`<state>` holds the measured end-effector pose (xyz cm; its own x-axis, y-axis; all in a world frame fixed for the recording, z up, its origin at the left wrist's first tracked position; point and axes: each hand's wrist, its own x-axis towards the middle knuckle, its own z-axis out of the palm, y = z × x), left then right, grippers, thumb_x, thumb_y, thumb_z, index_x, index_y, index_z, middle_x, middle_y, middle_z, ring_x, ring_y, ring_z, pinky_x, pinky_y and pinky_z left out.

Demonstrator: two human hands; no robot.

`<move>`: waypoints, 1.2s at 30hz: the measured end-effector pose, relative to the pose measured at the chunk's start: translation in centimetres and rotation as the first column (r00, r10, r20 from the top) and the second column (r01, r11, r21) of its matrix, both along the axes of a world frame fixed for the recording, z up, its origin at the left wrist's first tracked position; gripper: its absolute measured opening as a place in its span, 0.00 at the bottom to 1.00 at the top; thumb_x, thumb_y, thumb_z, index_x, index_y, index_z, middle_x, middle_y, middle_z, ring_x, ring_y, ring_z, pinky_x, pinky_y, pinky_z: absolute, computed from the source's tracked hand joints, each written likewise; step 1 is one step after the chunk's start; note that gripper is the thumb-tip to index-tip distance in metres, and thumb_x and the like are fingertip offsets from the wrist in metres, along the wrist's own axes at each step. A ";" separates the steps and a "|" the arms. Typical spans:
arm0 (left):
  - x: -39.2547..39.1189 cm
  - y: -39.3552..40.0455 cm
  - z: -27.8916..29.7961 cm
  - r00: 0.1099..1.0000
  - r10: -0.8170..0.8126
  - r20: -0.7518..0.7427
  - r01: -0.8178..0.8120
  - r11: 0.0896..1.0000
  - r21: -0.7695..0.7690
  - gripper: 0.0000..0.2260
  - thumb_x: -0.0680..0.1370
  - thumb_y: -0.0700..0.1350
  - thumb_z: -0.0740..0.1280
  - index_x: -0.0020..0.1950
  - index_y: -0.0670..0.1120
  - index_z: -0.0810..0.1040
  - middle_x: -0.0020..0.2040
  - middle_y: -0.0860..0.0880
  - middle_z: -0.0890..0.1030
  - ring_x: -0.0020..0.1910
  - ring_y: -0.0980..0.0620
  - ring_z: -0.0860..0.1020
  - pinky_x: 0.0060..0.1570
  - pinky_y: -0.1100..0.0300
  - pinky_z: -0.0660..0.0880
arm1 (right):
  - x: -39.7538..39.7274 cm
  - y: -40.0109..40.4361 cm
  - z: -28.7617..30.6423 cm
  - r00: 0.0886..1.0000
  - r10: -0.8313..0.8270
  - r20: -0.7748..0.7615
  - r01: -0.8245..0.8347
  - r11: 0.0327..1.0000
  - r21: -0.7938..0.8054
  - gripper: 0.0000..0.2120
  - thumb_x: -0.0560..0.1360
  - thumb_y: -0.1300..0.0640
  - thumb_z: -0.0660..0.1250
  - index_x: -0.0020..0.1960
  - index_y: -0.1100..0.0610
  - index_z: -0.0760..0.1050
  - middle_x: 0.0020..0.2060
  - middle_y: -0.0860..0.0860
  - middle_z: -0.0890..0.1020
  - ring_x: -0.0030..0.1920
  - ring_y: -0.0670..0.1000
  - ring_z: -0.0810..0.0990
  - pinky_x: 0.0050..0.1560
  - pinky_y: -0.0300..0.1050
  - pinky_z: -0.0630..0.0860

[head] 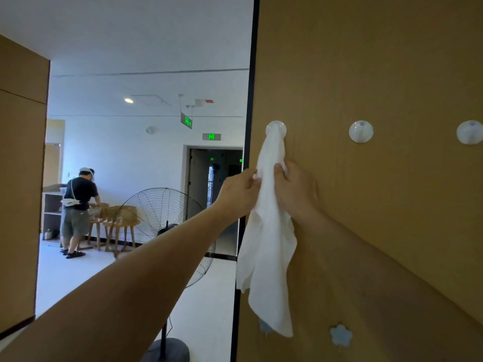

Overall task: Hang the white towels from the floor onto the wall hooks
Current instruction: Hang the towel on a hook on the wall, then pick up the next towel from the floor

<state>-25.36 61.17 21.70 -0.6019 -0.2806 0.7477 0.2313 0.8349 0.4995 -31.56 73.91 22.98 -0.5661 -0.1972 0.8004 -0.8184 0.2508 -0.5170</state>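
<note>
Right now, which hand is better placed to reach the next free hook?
Right hand: it grips the towel on the side facing the free hook. The left hand is across the towel, farther away.

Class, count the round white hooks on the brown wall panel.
3 in a row: leftmost round white hook holds the white towel, middle hook bare, right hook cut by the frame edge. More may lie beyond.
</note>
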 end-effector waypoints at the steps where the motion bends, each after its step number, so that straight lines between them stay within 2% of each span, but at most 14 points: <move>1: 0.9 -0.4 -0.5 0.999 0.019 0.029 -0.019 1.000 -0.010 0.15 0.82 0.51 0.60 0.67 0.52 0.74 0.54 0.51 0.81 0.48 0.54 0.78 0.49 0.61 0.76 | 0.5 0.0 -0.3 0.995 -0.098 -0.029 0.099 0.993 0.057 0.17 0.82 0.48 0.55 0.65 0.55 0.72 0.52 0.51 0.79 0.49 0.50 0.78 0.46 0.44 0.76; 3: 3.1 -1.5 -1.3 0.995 0.067 0.072 -0.065 0.997 -0.028 0.17 0.81 0.51 0.63 0.70 0.52 0.73 0.62 0.49 0.80 0.54 0.52 0.78 0.53 0.60 0.73 | 2.0 -0.2 -1.0 0.947 -0.285 -0.150 0.309 0.935 0.172 0.19 0.81 0.49 0.57 0.69 0.56 0.70 0.60 0.55 0.77 0.59 0.56 0.74 0.60 0.53 0.73; 5: 5.8 -2.6 -1.9 0.989 0.122 0.084 -0.117 0.991 -0.057 0.20 0.80 0.51 0.65 0.71 0.51 0.71 0.62 0.48 0.79 0.58 0.49 0.78 0.55 0.59 0.71 | 4.2 -1.0 -1.9 0.917 -0.331 -0.224 0.375 0.906 0.197 0.23 0.80 0.50 0.59 0.73 0.55 0.67 0.67 0.55 0.73 0.66 0.58 0.69 0.67 0.54 0.66; 9: 12.6 -5.4 -3.2 0.971 0.222 0.091 -0.215 0.973 -0.085 0.20 0.79 0.51 0.66 0.71 0.51 0.72 0.65 0.49 0.78 0.61 0.49 0.76 0.57 0.58 0.70 | 9.7 -4.4 -3.8 0.946 -0.231 -0.225 0.285 0.926 0.249 0.24 0.79 0.49 0.61 0.74 0.53 0.67 0.70 0.53 0.71 0.69 0.57 0.68 0.67 0.54 0.66; 13: 22.1 -9.6 -5.1 0.919 0.384 0.085 -0.365 0.913 -0.183 0.17 0.79 0.51 0.66 0.67 0.50 0.75 0.63 0.48 0.79 0.61 0.48 0.76 0.54 0.60 0.66 | 17.6 -9.5 -6.0 0.972 -0.074 -0.222 0.141 0.942 0.305 0.24 0.78 0.49 0.65 0.72 0.52 0.70 0.67 0.52 0.75 0.66 0.57 0.71 0.64 0.54 0.70; 16: 30.3 -13.4 -6.5 0.838 0.522 0.162 -0.487 0.847 -0.213 0.17 0.79 0.53 0.64 0.68 0.52 0.74 0.66 0.48 0.77 0.61 0.47 0.75 0.63 0.52 0.72 | 23.9 -14.1 -7.4 0.974 0.055 -0.219 0.026 0.937 0.349 0.23 0.77 0.49 0.66 0.71 0.52 0.70 0.66 0.53 0.76 0.64 0.58 0.72 0.62 0.56 0.72; 18: 36.6 -15.9 -7.6 0.789 0.586 0.184 -0.543 0.806 -0.238 0.14 0.79 0.52 0.63 0.64 0.52 0.76 0.61 0.48 0.80 0.55 0.48 0.78 0.56 0.51 0.76 | 28.7 -17.6 -8.5 0.965 0.151 -0.213 -0.062 0.925 0.376 0.23 0.77 0.49 0.66 0.70 0.52 0.72 0.65 0.54 0.77 0.63 0.59 0.73 0.62 0.57 0.73; 20: 43.3 -18.0 -8.8 0.732 0.662 0.161 -0.611 0.742 -0.275 0.11 0.79 0.51 0.64 0.60 0.52 0.77 0.59 0.48 0.81 0.52 0.49 0.78 0.49 0.57 0.75 | 34.1 -21.1 -9.7 0.943 0.249 -0.218 -0.141 0.898 0.417 0.20 0.76 0.51 0.66 0.67 0.52 0.74 0.61 0.55 0.79 0.60 0.59 0.74 0.57 0.53 0.72; 22: 50.1 -19.9 -9.9 0.616 0.768 0.176 -0.707 0.637 -0.307 0.14 0.79 0.52 0.64 0.63 0.50 0.76 0.61 0.47 0.79 0.56 0.46 0.77 0.48 0.55 0.73 | 40.1 -24.4 -10.9 0.907 0.366 -0.211 -0.245 0.863 0.442 0.15 0.74 0.53 0.67 0.60 0.53 0.77 0.54 0.54 0.80 0.55 0.59 0.75 0.48 0.49 0.70; 25: 60.6 -22.0 -11.3 0.413 0.876 0.247 -0.833 0.474 -0.286 0.21 0.78 0.54 0.66 0.69 0.48 0.73 0.65 0.44 0.75 0.64 0.43 0.73 0.61 0.49 0.72 | 49.4 -29.0 -12.6 0.821 0.537 -0.195 -0.390 0.775 0.497 0.03 0.72 0.55 0.67 0.43 0.54 0.74 0.40 0.52 0.75 0.47 0.58 0.75 0.46 0.51 0.73; 26: 64.2 -22.4 -11.9 0.361 0.894 0.266 -0.862 0.429 -0.271 0.22 0.78 0.54 0.66 0.70 0.48 0.72 0.66 0.43 0.74 0.65 0.42 0.72 0.63 0.48 0.71 | 52.6 -30.5 -13.3 0.788 0.588 -0.183 -0.429 0.737 0.522 0.03 0.73 0.55 0.66 0.44 0.54 0.74 0.41 0.52 0.76 0.47 0.58 0.76 0.46 0.51 0.72; 29: 75.3 -22.2 -13.8 0.179 0.932 0.314 -0.924 0.270 -0.273 0.23 0.79 0.55 0.65 0.71 0.49 0.70 0.67 0.45 0.73 0.65 0.43 0.70 0.64 0.48 0.70 | 62.6 -34.7 -15.1 0.662 0.738 -0.133 -0.552 0.600 0.580 0.21 0.76 0.50 0.65 0.68 0.54 0.72 0.61 0.57 0.77 0.61 0.61 0.73 0.59 0.54 0.71; 30: 79.0 -21.8 -14.5 0.108 0.939 0.326 -0.936 0.206 -0.284 0.23 0.79 0.56 0.64 0.72 0.51 0.69 0.67 0.46 0.72 0.66 0.43 0.69 0.64 0.48 0.70 | 66.2 -35.7 -15.7 0.608 0.785 -0.118 -0.594 0.549 0.588 0.23 0.76 0.50 0.64 0.71 0.53 0.70 0.63 0.57 0.76 0.63 0.61 0.72 0.62 0.54 0.70; 36: 99.3 -16.5 -18.2 -0.267 0.884 0.384 -0.944 -0.161 -0.286 0.23 0.78 0.57 0.63 0.72 0.53 0.68 0.67 0.47 0.71 0.66 0.44 0.67 0.64 0.46 0.69 | 89.0 -38.4 -19.2 0.264 0.963 -0.046 -0.734 0.232 0.639 0.24 0.76 0.47 0.64 0.71 0.52 0.70 0.63 0.57 0.75 0.63 0.61 0.71 0.64 0.54 0.71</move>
<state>73.99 44.66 3.47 0.2830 -0.8153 0.5052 -0.9458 -0.1497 0.2882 57.47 35.54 3.78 0.4962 -0.6990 0.5150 -0.7238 -0.6606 -0.1994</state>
